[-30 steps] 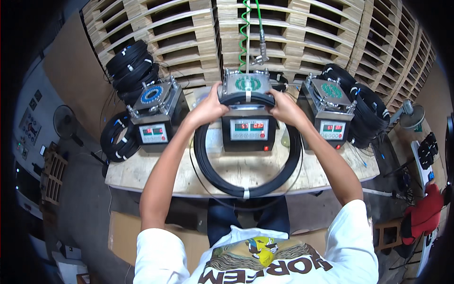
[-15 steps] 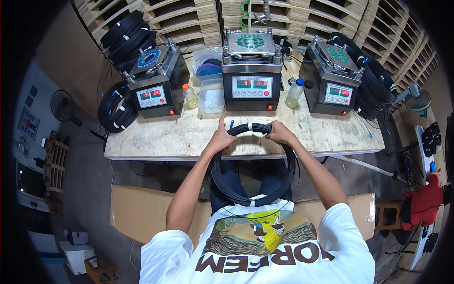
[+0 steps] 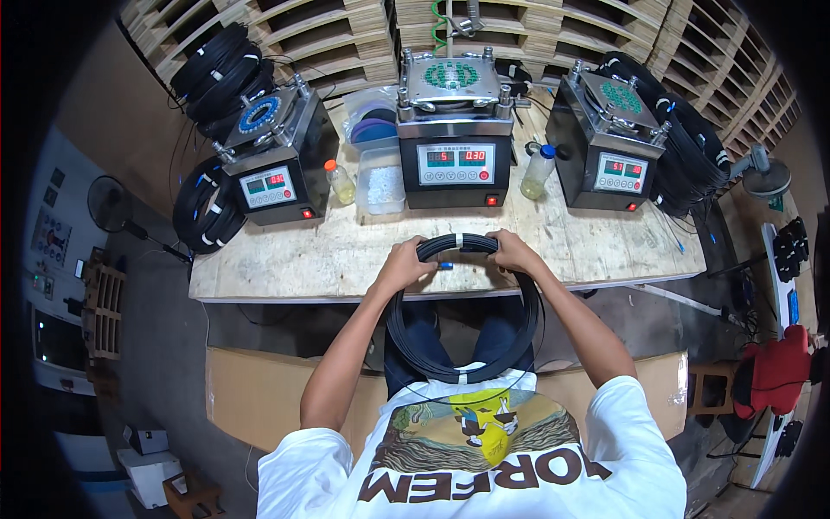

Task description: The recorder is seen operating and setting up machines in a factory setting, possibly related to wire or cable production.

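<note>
Two bare hands grip one black cable coil, bound by a white tie point(image 3: 459, 240) at its top and another at its bottom. The left hand point(image 3: 406, 264) is curled closed on the upper left of the cable coil point(image 3: 526, 322), beside a small blue cable tip point(image 3: 444, 266); the right hand point(image 3: 514, 253) is likewise curled closed on the upper right. The coil's top lies over the near edge of the wooden table point(image 3: 294, 268), its lower part before the wearer's lap and shirt; whether it touches the tabletop cannot be told. Beyond stand three black machines with lit displays: left point(image 3: 281, 203), middle point(image 3: 456, 195) and right point(image 3: 609, 186). An orange-capped bottle point(image 3: 341, 186) and a blue-capped bottle point(image 3: 538, 173) flank the middle one.
</note>
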Available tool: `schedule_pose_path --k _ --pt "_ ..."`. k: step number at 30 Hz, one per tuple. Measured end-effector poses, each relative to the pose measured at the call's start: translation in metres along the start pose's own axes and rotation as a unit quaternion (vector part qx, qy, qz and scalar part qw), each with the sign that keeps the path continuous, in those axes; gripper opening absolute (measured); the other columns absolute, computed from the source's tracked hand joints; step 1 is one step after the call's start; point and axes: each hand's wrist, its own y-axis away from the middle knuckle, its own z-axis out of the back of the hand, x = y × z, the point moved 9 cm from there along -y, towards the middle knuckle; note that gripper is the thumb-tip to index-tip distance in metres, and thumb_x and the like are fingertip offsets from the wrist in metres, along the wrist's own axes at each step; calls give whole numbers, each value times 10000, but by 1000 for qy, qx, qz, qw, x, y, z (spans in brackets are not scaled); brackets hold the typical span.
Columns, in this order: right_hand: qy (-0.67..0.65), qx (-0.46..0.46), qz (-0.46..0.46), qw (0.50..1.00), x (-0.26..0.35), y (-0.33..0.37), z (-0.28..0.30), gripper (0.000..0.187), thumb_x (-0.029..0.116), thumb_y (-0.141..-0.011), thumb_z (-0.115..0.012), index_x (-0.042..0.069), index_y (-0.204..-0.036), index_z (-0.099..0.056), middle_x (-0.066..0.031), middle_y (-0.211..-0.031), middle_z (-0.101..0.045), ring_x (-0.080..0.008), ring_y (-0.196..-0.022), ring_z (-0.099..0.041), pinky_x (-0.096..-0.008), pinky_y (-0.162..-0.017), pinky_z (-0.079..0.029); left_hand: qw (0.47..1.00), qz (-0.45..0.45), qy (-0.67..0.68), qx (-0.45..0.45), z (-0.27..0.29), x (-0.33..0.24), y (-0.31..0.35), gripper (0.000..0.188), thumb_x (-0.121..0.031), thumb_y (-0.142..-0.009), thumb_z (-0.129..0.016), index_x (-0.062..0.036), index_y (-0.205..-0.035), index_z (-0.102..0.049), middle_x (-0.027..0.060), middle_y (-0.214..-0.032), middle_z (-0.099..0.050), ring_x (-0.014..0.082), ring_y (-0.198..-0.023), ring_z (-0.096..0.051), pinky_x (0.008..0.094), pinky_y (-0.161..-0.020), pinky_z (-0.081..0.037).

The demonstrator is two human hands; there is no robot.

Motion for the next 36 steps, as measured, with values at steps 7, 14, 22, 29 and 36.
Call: schedule_pose_path --k 7,14,22,29,36 --pt "47 -14 0 999 7 -20 3 333 83 -744 -730 -21 -1058 -695 -204 -754 -691 -284 -723 -708 -379 -674 -533 999 -47 19 -8 7 -2 -13 581 -32 -729 -706 -44 -1280 -521 279 -1070 -677 428 -1047 -649 454 -888 -518" --pt "116 -125 14 985 18 -23 33 331 120 -714 -747 -7 -1017 -702 -267 -931 -695 -427 -913 -676 -469 -810 -547 997 -46 5 -55 18 -5 -39 486 -66 -744 -705 -9 -1180 -498 279 -988 -671 452 -988 -651 469 -841 -518" --pt "272 -123 47 953 43 -11 36 423 288 -756 -768 19 -1037 -603 -233 -875 -671 -410 -864 -674 -499 -718 -543 984 -72 -128 -102 26 -9 -38 489 -197 -793 -759 -12 -1199 -559 259 -966 -670 455 -935 -637 511 -791 -508" --pt "282 -180 -9 942 19 15 39 535 520 -901 -620 -12 -949 -656 -223 -883 -666 -392 -837 -673 -484 -681 -548 954 -97 -214 -186 23 -14 -10 583 -357 -891 -691 -49 -1363 -543 205 -1035 -631 377 -988 -596 456 -795 -495" --pt "240 -193 -51 950 5 12 39 598 550 -948 -547 -39 -992 -635 -240 -899 -667 -403 -860 -673 -496 -702 -551 977 -48 -150 -146 20 -4 -23 511 -397 -926 -645 54 -1157 -574 229 -1048 -613 401 -984 -598 488 -822 -510"
